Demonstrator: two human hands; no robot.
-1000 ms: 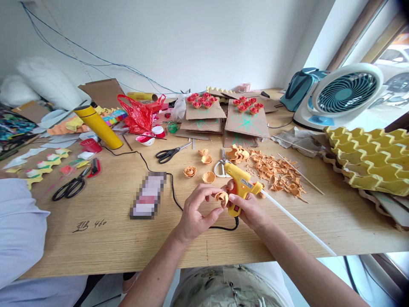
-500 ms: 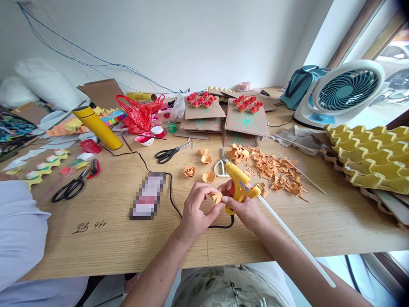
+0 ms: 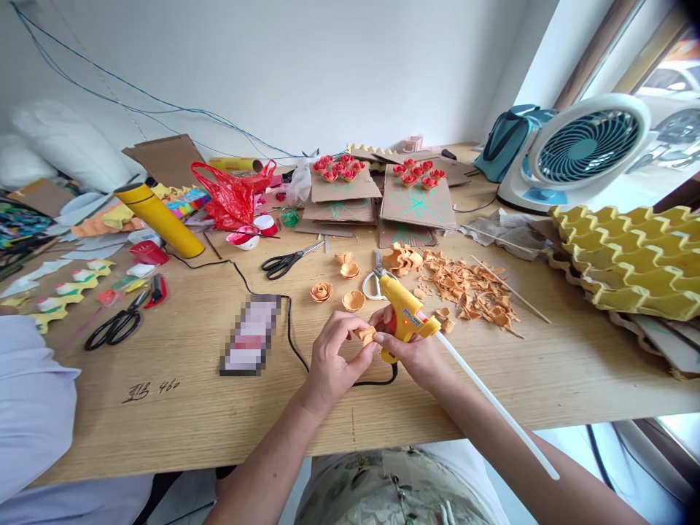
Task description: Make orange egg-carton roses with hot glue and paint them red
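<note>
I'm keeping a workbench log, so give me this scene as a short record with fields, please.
Left hand: pinches an orange petal flower
Right hand: grips a yellow hot glue gun beside the flower
Loaded: white glue stick, jutting from the gun's rear
Beyond hands: orange rose, white-handled scissors, orange scraps
Back: red flowers on cardboard
Right side: yellow egg trays, white fan

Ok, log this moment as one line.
left hand: holding orange flower piece | right hand: gripping yellow glue gun | nearby: orange rose, white-handled scissors, orange scraps

Head-worn view, forward, down across table (image 3: 230, 423)
</note>
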